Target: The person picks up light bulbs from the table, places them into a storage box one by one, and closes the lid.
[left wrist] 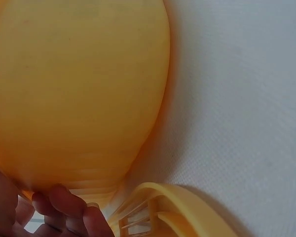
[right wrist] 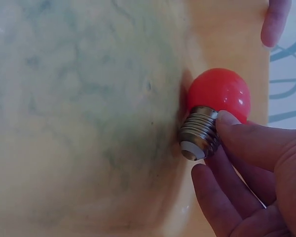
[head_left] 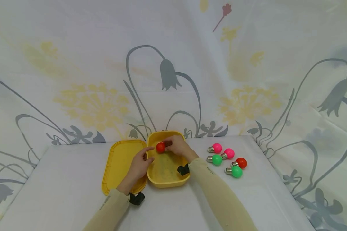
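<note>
Thumb and fingertips of my right hand (head_left: 177,146) pinch a red light bulb (right wrist: 220,94) by its silver screw base, over the far left part of a yellow plastic box (head_left: 168,185). In the right wrist view the red globe points away from the palm, close to the box's wall. At the box's left rim is my left hand (head_left: 139,165), thumb and index finger spread apart and holding nothing. A fingertip of it shows at the top corner of the right wrist view. Its other fingers are loosely bent in the left wrist view.
A flat yellow lid (head_left: 124,160) lies left of the box. On the white table to the right lie several bulbs: pink ones (head_left: 217,148), green ones (head_left: 217,159) and a red one (head_left: 242,163). A flower-patterned cloth (head_left: 173,106) hangs behind the table.
</note>
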